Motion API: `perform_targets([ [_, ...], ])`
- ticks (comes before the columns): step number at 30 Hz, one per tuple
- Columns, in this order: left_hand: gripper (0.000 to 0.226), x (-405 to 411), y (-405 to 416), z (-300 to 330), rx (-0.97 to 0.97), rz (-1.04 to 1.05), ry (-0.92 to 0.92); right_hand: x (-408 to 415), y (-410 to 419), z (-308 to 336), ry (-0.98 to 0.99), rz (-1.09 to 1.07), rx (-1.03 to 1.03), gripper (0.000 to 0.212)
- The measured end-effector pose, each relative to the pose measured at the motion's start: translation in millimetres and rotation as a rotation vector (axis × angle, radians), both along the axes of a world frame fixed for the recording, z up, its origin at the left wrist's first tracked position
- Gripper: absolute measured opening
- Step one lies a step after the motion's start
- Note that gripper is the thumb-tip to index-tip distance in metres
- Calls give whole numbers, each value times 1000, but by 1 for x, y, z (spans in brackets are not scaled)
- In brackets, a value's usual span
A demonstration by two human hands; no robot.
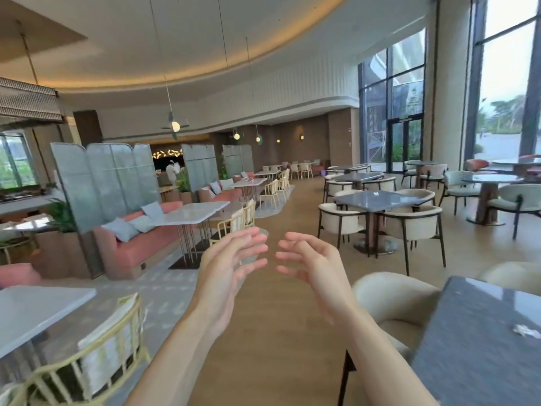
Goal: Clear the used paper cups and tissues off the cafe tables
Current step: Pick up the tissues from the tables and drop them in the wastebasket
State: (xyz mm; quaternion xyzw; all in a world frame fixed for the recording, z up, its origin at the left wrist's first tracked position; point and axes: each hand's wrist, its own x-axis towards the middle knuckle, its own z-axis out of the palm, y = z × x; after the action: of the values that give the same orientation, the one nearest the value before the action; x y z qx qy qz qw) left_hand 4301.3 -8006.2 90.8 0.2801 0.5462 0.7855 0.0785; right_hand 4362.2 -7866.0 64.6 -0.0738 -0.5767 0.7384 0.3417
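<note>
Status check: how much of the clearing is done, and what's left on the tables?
Nothing shows as cleared yet. Left hand and right hand are open, holding nothing. Still left: a crumpled tissue on the near dark table, and a small white scrap, probably tissue, on the far dark table.

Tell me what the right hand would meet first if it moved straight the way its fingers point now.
The right hand points its fingers leftward at the left hand, so it would probably meet that hand's fingertips first. Only a small gap shows between them, though depth is unclear.
</note>
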Motion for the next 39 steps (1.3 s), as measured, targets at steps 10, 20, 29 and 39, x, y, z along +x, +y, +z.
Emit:
perform_targets([
  [10,22,-170,81,-7,19,-101,-6,-152,69,0,-25,-109,48,20],
  [20,23,-307,219,9,-9,-313,-8,-262,182,13,-51,-304,45,21],
  [29,23,-298,401,-41,-131,-610,-82,-230,331,-37,-111,-641,-55,21],
  [39,21,-195,655,-73,-294,-985,-42,-109,532,-83,-115,-1000,-196,24],
])
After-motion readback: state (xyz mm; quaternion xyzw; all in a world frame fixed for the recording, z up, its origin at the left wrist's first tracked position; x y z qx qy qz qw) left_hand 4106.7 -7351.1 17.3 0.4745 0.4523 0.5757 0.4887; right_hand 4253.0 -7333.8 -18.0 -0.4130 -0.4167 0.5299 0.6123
